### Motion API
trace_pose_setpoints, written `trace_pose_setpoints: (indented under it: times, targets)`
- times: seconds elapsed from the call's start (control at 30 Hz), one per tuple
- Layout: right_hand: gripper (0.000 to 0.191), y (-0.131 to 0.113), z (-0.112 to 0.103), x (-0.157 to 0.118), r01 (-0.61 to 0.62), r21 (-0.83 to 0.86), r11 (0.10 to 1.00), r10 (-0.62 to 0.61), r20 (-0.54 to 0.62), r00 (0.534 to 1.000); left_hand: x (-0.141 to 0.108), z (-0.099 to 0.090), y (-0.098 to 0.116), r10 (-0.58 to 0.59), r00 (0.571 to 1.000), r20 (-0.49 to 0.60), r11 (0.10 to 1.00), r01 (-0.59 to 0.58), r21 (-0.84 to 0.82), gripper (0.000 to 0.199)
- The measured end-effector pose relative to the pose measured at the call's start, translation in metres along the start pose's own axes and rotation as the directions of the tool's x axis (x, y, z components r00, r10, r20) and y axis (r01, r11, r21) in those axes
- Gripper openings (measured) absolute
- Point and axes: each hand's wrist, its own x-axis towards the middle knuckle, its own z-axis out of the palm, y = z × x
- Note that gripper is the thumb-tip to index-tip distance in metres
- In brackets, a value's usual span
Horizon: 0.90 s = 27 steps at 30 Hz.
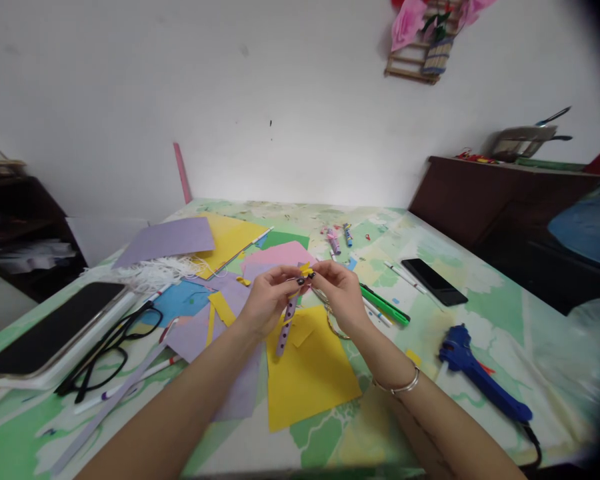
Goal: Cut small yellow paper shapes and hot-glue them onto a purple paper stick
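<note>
In the head view, a small striped basket (437, 59) holds green leaves (431, 25) on the white wall (300, 80) and, above a green-and-white table (325, 437) bearing 2 black phones (434, 280) and 1 blue glue gun (483, 379), the left hand (266, 301) and right hand (343, 297), grip pinched closed, hold a slim lilac dark-spotted paper roll (282, 341) over yellow paper (320, 380).

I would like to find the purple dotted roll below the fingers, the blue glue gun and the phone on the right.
Purple dotted roll (283, 339), head view: its lower half.
Blue glue gun (486, 379), head view: upper handle.
Phone on the right (433, 280), head view: screen.
</note>
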Motion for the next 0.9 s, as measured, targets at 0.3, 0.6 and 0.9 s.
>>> trace_pose_setpoints:
  times: [0.3, 0.6, 0.9]
  targets:
    - [0.008, 0.0033, -0.003, 0.0047, -0.049, -0.036, 0.998, 0.049, -0.005, 0.999, -0.0014, -0.0002, -0.0004, 0.065, 0.998, 0.017, 0.993, -0.066, 0.095, 0.019]
    - [0.008, 0.002, -0.0024, 0.0037, -0.083, -0.043, 0.996, 0.083, -0.015, 0.996, -0.0024, 0.0015, -0.003, 0.126, 0.991, 0.05, 0.961, -0.134, 0.241, 0.036]
    - [0.007, 0.0027, -0.0021, 0.0026, -0.104, -0.043, 0.994, 0.105, 0.008, 0.994, -0.0046, -0.002, -0.0019, 0.161, 0.986, 0.048, 0.915, -0.168, 0.368, 0.046]
